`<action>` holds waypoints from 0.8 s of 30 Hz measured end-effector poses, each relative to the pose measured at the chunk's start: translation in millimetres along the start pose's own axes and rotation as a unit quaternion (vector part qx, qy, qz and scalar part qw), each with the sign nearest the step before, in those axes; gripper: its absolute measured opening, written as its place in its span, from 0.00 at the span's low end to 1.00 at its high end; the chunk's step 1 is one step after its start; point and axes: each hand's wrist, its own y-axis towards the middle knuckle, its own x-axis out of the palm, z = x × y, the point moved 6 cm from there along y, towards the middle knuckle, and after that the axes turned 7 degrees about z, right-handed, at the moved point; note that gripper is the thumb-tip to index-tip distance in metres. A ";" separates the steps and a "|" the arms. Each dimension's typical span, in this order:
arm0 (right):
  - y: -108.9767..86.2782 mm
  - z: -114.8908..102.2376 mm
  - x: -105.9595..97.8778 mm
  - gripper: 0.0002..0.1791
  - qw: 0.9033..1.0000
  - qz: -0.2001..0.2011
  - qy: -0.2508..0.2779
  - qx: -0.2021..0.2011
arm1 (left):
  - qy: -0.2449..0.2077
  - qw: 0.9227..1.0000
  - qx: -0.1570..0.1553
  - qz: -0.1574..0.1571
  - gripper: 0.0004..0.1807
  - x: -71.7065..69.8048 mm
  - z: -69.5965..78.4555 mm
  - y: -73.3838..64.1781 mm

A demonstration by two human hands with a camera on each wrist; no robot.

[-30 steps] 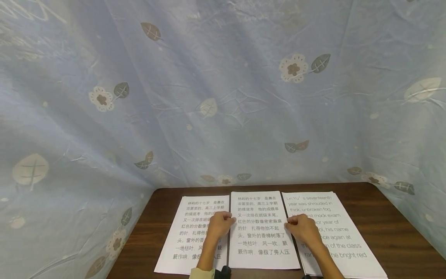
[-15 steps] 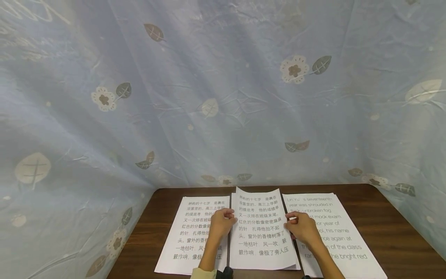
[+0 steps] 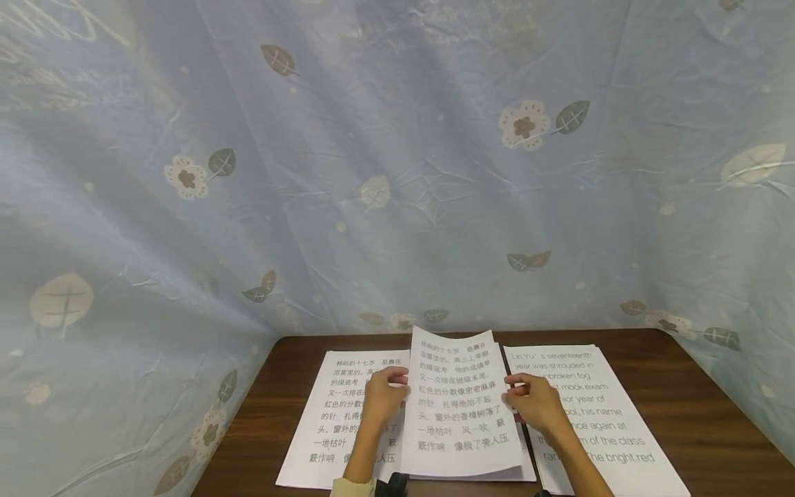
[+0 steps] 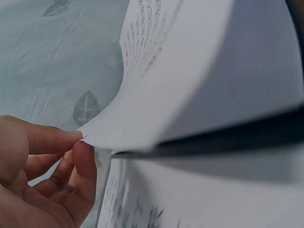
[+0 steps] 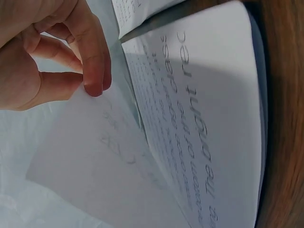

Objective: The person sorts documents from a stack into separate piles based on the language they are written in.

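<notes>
A printed sheet of paper with Chinese text is held up off the middle paper stack, its far edge bowed. My left hand pinches its left edge between thumb and fingers; the left wrist view shows the hand and the curved sheet close up. On the opposite edge my right hand pinches the same sheet. In the right wrist view the right hand has thumb and fingertips together on the sheet's edge.
To the left lies another stack of Chinese text, partly under the left forearm. At the right is a stack with English text. All lie on a dark wooden table. A blue patterned cloth hangs behind.
The sheet has come up off the middle stack, first lifting at its edges, then shifting slightly left and higher. Both hands have moved a little left and up with it.
</notes>
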 end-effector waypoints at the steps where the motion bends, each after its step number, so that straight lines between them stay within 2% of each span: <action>1: -0.6 -1.5 1.8 0.22 1.000 -0.002 0.005 0.001 | 0.001 1.000 -0.003 0.001 0.20 -3.4 -0.6 0.4; 7: -3.2 -10.9 17.7 0.23 1.000 -0.009 0.026 0.006 | 0.005 1.000 -0.006 0.010 0.20 -26.1 -5.3 2.2; 15: -4.7 -17.8 45.7 0.23 0.999 -0.016 0.042 0.011 | 0.001 1.000 -0.010 0.021 0.21 -58.1 -21.1 3.8; 24: -8.9 -27.5 77.1 0.24 0.998 -0.029 0.059 0.013 | 0.000 0.999 -0.019 0.033 0.20 -89.9 -31.8 3.0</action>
